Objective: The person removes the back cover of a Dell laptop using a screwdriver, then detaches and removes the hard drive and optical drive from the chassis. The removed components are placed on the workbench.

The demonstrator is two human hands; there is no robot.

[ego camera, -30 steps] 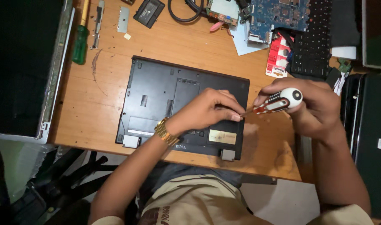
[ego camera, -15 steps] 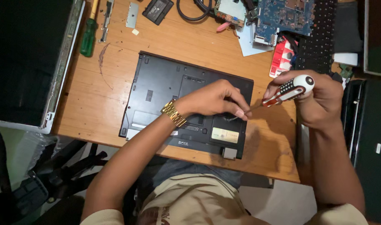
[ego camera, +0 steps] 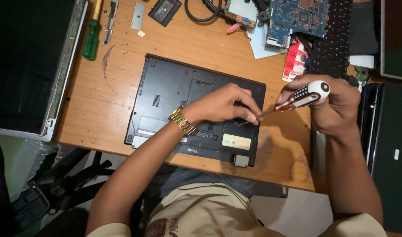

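A black laptop (ego camera: pixel 174 94) lies bottom side up on the wooden desk (ego camera: pixel 122 52). My left hand (ego camera: pixel 225 105), with a gold watch at the wrist, rests on the laptop's right part, fingertips pinched at the tip of a screwdriver. My right hand (ego camera: pixel 337 103) grips that red, white and black screwdriver (ego camera: pixel 304 95), its shaft slanting down-left to the laptop's right edge. Whether a screw sits under the tip I cannot tell.
A green screwdriver (ego camera: pixel 91 37), metal brackets (ego camera: pixel 138 9), a small black part (ego camera: pixel 164 9), a cable loop (ego camera: pixel 201 13), circuit boards (ego camera: pixel 293 17) and a keyboard (ego camera: pixel 332 39) lie along the desk's far edge. A screen panel (ego camera: pixel 29 66) lies left, another laptop (ego camera: pixel 385 145) right.
The view shifted slightly. My right hand tilted the screwdriver and brought its tip to my left fingertips at the laptop's right edge.
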